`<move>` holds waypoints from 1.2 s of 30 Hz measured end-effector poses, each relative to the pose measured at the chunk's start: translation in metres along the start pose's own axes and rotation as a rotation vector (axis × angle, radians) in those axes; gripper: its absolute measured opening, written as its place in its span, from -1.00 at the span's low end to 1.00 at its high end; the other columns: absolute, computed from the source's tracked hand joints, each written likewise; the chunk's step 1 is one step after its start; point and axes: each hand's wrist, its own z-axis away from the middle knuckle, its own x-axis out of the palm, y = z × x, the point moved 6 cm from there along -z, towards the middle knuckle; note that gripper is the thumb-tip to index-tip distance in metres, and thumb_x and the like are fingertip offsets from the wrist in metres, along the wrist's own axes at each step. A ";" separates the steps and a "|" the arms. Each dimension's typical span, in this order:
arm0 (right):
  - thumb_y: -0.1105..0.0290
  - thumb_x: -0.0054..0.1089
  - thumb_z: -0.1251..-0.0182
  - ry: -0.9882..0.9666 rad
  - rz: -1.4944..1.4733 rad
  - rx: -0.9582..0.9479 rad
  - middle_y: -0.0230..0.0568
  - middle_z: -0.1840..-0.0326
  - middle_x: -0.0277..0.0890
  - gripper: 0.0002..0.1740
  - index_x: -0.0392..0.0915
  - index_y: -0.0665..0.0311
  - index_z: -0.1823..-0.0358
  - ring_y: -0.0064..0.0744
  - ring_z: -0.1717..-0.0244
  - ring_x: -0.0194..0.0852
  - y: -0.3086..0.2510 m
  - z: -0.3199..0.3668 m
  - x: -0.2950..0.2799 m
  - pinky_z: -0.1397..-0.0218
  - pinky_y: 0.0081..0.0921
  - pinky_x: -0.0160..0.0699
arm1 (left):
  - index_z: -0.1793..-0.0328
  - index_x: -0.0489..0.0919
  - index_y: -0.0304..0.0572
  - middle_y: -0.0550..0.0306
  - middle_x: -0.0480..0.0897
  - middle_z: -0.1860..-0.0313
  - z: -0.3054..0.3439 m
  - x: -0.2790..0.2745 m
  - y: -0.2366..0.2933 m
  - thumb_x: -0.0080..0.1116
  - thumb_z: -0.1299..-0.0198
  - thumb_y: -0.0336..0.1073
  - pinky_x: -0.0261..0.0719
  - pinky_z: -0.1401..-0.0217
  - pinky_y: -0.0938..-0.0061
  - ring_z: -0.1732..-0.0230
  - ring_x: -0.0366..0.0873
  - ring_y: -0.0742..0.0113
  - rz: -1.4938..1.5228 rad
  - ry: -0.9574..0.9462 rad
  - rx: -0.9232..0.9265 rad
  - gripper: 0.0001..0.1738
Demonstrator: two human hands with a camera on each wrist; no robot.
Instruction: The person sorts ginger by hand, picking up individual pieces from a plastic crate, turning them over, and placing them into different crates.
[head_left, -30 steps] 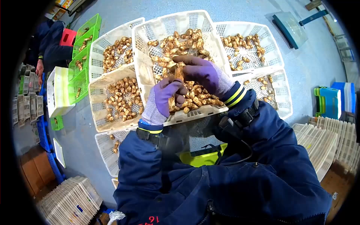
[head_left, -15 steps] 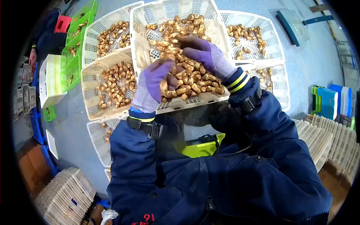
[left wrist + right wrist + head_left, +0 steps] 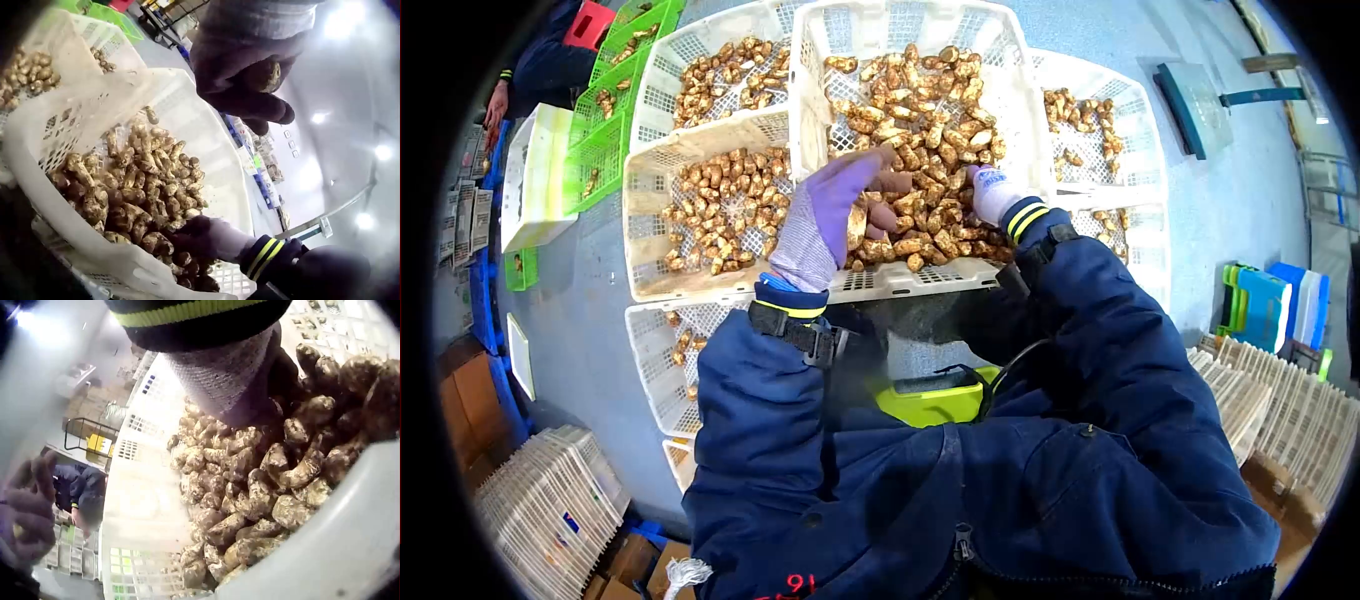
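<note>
In the head view, a white slatted crate (image 3: 820, 60) right in front of me holds a pile of brown-and-white stubby mushrooms (image 3: 930, 130). My left hand (image 3: 832, 208), in a purple-palmed glove, is over the near left part of the pile and grips a mushroom (image 3: 857, 222). The left wrist view shows that same mushroom (image 3: 270, 76) between the curled fingers. My right hand (image 3: 997, 194) reaches into the right side of the pile. Its fingers are sunk among the mushrooms and mostly hidden, so I cannot tell whether they grasp one.
More white crates with mushrooms flank this one, including a left crate (image 3: 640, 210) and a right crate (image 3: 1145, 130). Green baskets (image 3: 600, 150) line the far left. A platform scale (image 3: 1195, 110) stands at upper right; stacked white crates (image 3: 550, 500) lie lower left. Another person's hand (image 3: 497, 103) shows upper left.
My right hand has moved away from the left hand and down into the right side of the pile. The left hand keeps its mushroom. The head view has shifted slightly.
</note>
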 end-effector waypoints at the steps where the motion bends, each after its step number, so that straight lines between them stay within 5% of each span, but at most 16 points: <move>1: 0.34 0.08 -0.27 -0.028 -0.036 0.011 0.06 -0.11 0.55 -0.60 0.47 0.25 -0.13 -0.02 -0.16 0.53 0.008 0.002 0.000 -0.17 -0.21 0.54 | -0.28 0.48 -0.27 0.00 0.67 0.09 0.000 0.001 -0.003 -0.10 -0.41 -0.07 0.55 0.42 0.61 0.43 0.53 0.48 -0.058 -0.023 -0.005 -0.50; 4: 0.15 0.26 -0.25 0.042 -0.364 -0.026 -0.04 0.12 0.65 -0.59 0.56 0.23 -0.02 -0.14 0.06 0.64 -0.003 0.037 -0.042 0.02 -0.25 0.57 | -0.27 0.50 -0.28 0.03 0.68 0.16 0.000 0.004 -0.012 -0.08 -0.39 0.05 0.51 0.48 0.61 0.46 0.51 0.48 -0.226 -0.059 -0.082 -0.43; 6: 0.41 0.28 -0.26 0.168 -0.793 -0.243 -0.22 0.17 0.61 -0.69 0.53 0.28 -0.02 -0.42 0.09 0.58 -0.025 0.065 -0.081 0.07 -0.47 0.56 | -0.26 0.50 -0.29 0.01 0.68 0.21 -0.001 0.013 -0.020 -0.09 -0.38 0.12 0.48 0.51 0.62 0.52 0.50 0.45 -0.232 -0.077 -0.189 -0.37; 8: 0.61 0.19 -0.22 0.238 -1.191 -0.495 -0.27 0.03 0.55 -0.62 0.51 0.27 -0.09 -0.43 -0.02 0.54 -0.049 0.099 -0.111 -0.07 -0.49 0.55 | -0.22 0.51 -0.28 0.02 0.69 0.27 0.007 0.032 -0.013 -0.13 -0.38 0.23 0.43 0.56 0.61 0.55 0.51 0.45 -0.109 -0.136 -0.206 -0.31; 11: 0.74 0.09 -0.08 0.529 -0.844 -0.641 -0.06 -0.01 0.49 -0.43 0.43 0.29 -0.20 -0.18 -0.08 0.53 -0.068 0.153 -0.155 -0.19 -0.36 0.54 | -0.16 0.56 -0.26 0.08 0.69 0.22 0.014 0.048 0.003 -0.07 -0.43 0.00 0.49 0.51 0.62 0.54 0.52 0.50 -0.048 -0.213 -0.083 -0.51; 14: 0.74 -0.05 -0.13 0.510 -1.345 -0.633 -0.14 -0.10 0.49 -0.39 0.38 0.28 -0.28 -0.32 -0.05 0.51 -0.053 0.133 -0.143 -0.19 -0.43 0.52 | -0.27 0.45 -0.41 0.04 0.69 0.19 0.008 0.049 0.005 0.03 -0.37 -0.25 0.52 0.44 0.64 0.49 0.53 0.51 0.033 -0.158 -0.068 -0.55; 15: 0.73 -0.09 -0.20 0.421 -1.464 -0.572 -0.22 -0.16 0.46 -0.38 0.32 0.30 -0.35 -0.44 -0.11 0.46 -0.044 0.126 -0.135 -0.27 -0.49 0.42 | -0.34 0.37 -0.45 0.01 0.69 0.19 0.006 0.049 0.011 0.07 -0.32 -0.31 0.52 0.44 0.64 0.48 0.54 0.49 -0.024 -0.090 0.126 -0.49; 18: 0.65 -0.04 -0.26 0.134 -1.654 -0.490 -0.18 -0.13 0.48 -0.47 0.35 0.37 -0.32 -0.38 -0.12 0.49 -0.030 0.106 -0.114 -0.31 -0.47 0.43 | -0.34 0.36 -0.47 0.02 0.68 0.16 -0.003 0.046 0.007 0.11 -0.25 -0.45 0.52 0.42 0.66 0.46 0.54 0.50 -0.054 0.052 0.022 -0.48; 20: 0.47 0.12 -0.25 0.154 -1.582 -0.456 -0.18 0.05 0.61 -0.54 0.47 0.37 -0.21 -0.44 0.00 0.55 -0.032 0.109 -0.114 -0.10 -0.54 0.52 | -0.28 0.38 -0.46 -0.01 0.66 0.16 -0.010 0.046 0.003 0.14 -0.22 -0.49 0.54 0.45 0.60 0.39 0.57 0.46 -0.061 0.070 0.121 -0.51; 23: 0.25 0.19 -0.29 0.303 -1.396 -0.458 -0.06 -0.02 0.60 -0.46 0.44 0.42 -0.23 -0.42 0.01 0.57 -0.037 0.116 -0.120 -0.07 -0.50 0.53 | -0.24 0.44 -0.42 -0.03 0.64 0.12 -0.016 0.052 -0.001 0.18 -0.19 -0.51 0.59 0.34 0.56 0.29 0.58 0.46 -0.187 0.116 0.250 -0.54; 27: 0.24 0.22 -0.28 0.329 -1.273 -0.355 -0.08 0.15 0.66 -0.54 0.51 0.35 -0.13 -0.39 0.10 0.63 -0.034 0.109 -0.111 -0.01 -0.48 0.57 | -0.27 0.44 -0.40 0.03 0.66 0.21 -0.022 0.057 -0.001 0.30 -0.17 -0.32 0.54 0.32 0.57 0.34 0.56 0.49 -0.666 0.214 0.519 -0.44; 30: 0.24 0.20 -0.26 0.408 -1.299 -0.402 -0.08 0.19 0.66 -0.62 0.57 0.30 -0.04 -0.39 0.15 0.64 -0.012 0.119 -0.125 0.02 -0.42 0.60 | -0.33 0.40 -0.40 0.01 0.65 0.28 -0.015 0.065 0.003 0.34 -0.14 -0.21 0.52 0.38 0.60 0.41 0.55 0.47 -0.412 0.165 0.157 -0.32; 34: 0.37 0.06 -0.27 0.510 -0.315 0.014 -0.09 0.13 0.67 -0.69 0.63 0.19 -0.01 -0.11 0.09 0.65 0.093 0.136 -0.134 -0.06 -0.21 0.59 | -0.27 0.40 -0.36 -0.06 0.62 0.25 -0.018 0.024 0.006 0.18 -0.28 -0.04 0.50 0.44 0.61 0.49 0.50 0.42 0.213 0.176 0.166 -0.39; 36: 0.50 0.05 -0.11 0.319 -0.169 0.249 0.03 0.03 0.58 -0.57 0.61 0.19 -0.06 0.00 -0.02 0.55 0.124 0.136 -0.115 -0.13 -0.22 0.50 | -0.25 0.35 -0.29 -0.16 0.57 0.12 -0.019 0.003 -0.003 0.16 -0.28 -0.05 0.59 0.35 0.51 0.34 0.52 0.33 0.638 0.294 0.103 -0.43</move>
